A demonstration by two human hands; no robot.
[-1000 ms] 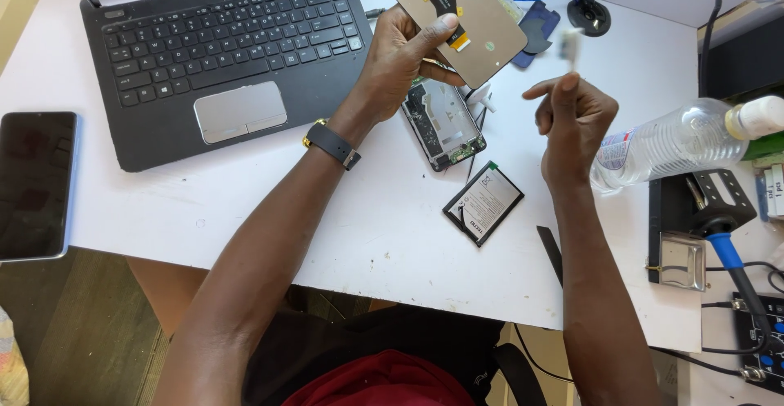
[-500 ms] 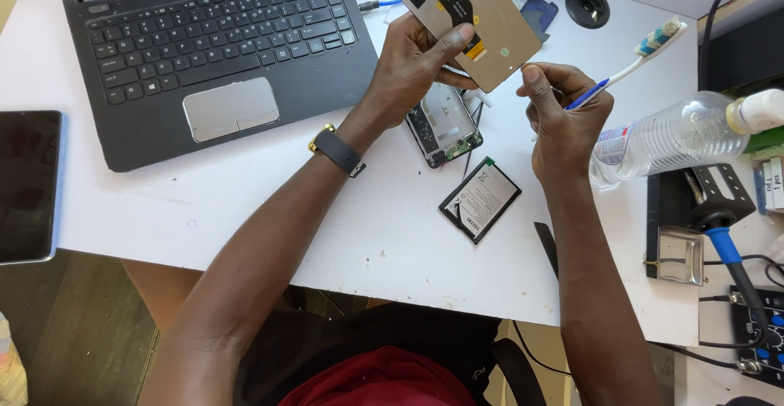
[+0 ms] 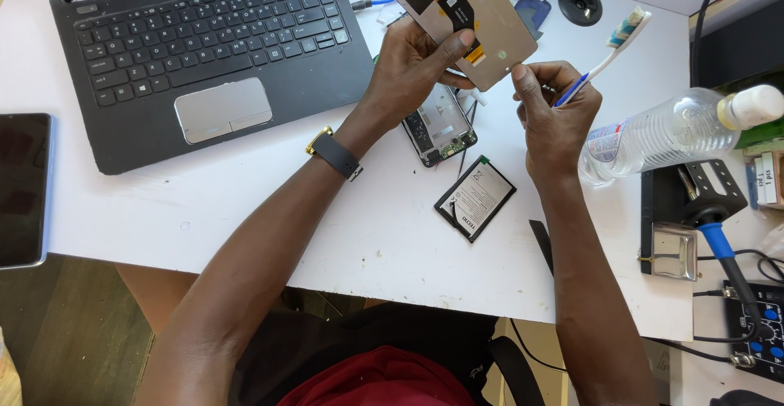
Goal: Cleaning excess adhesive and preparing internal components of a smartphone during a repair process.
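Observation:
My left hand (image 3: 411,69) grips a detached phone screen panel (image 3: 474,15), back side up, tan with orange flex strips, tilted above the white table (image 3: 245,218). My right hand (image 3: 556,112) holds a white and blue toothbrush (image 3: 608,53) whose bristled head points up and right, while its fingertips touch the panel's lower right edge. Under my hands lies an opened phone body (image 3: 441,125). A loose black-edged phone battery (image 3: 474,198) rests flat on the table just below it. A dark watch (image 3: 335,153) sits on my left wrist.
A black laptop (image 3: 204,55) fills the upper left. A dark tablet (image 3: 23,187) lies at the left edge. A clear plastic bottle (image 3: 678,132) lies on its side at right, above a soldering stand (image 3: 682,226), a blue-handled iron (image 3: 723,251) and a control box (image 3: 755,332).
My right hand picked up the toothbrush and moved to the panel's edge. The left hand has shifted the panel slightly; the battery and phone body stayed put.

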